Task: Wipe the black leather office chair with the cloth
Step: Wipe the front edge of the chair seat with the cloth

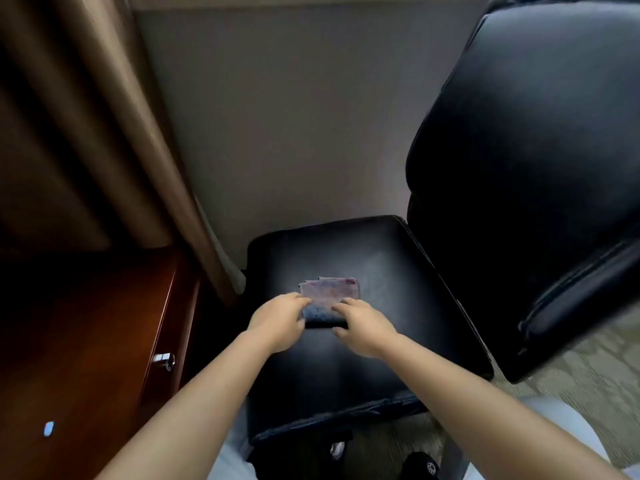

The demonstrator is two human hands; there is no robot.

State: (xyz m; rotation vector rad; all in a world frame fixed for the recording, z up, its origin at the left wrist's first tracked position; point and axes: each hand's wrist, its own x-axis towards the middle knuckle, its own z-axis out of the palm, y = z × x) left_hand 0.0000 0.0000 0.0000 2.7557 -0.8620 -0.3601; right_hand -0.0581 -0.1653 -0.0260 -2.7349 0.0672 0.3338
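A folded cloth (328, 299) lies on the seat of the black chair (363, 341). The left hand (278, 322) and the right hand (363, 327) both touch its near edge. A brown wooden desk (86, 341) stands on the left, by a curtain (114, 133).

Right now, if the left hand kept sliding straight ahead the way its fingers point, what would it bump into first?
The left hand already touches the folded cloth on the chair seat, so it would push the cloth first. Beyond that lies bare seat, then probably the wall; depth there is unclear.
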